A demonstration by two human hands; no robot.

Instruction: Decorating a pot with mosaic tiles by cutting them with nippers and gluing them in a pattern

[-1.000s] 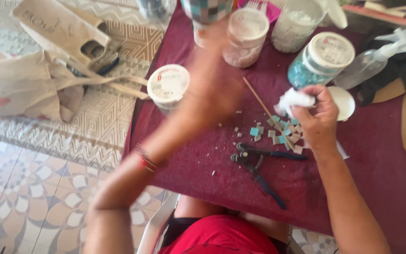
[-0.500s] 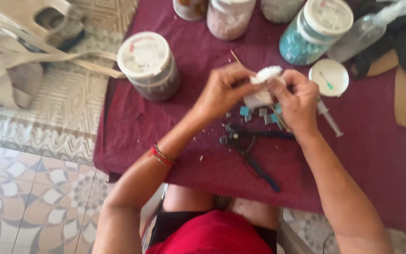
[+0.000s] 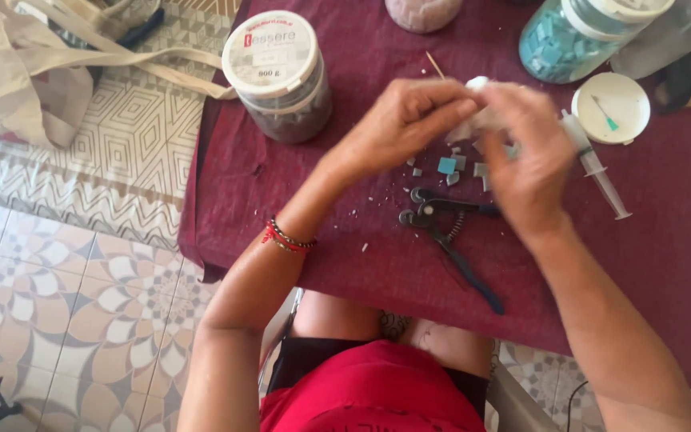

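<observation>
My left hand and my right hand meet over the table, both pinching a small white piece between their fingertips. The piece is mostly hidden by my fingers and blurred. Below the hands lie several small blue and grey mosaic tile bits on the dark red tablecloth. A pair of black nippers lies just in front of them, handles pointing toward me.
A dark jar with a white lid stands at the left. A jar of blue tiles, a white lid with a needle and a syringe lie at the right. A thin wooden stick lies behind my hands. A cloth bag is on the tiled floor.
My left hand came back from the jars at the rear and joined my right hand on the white piece. The view has shifted closer over the table.
</observation>
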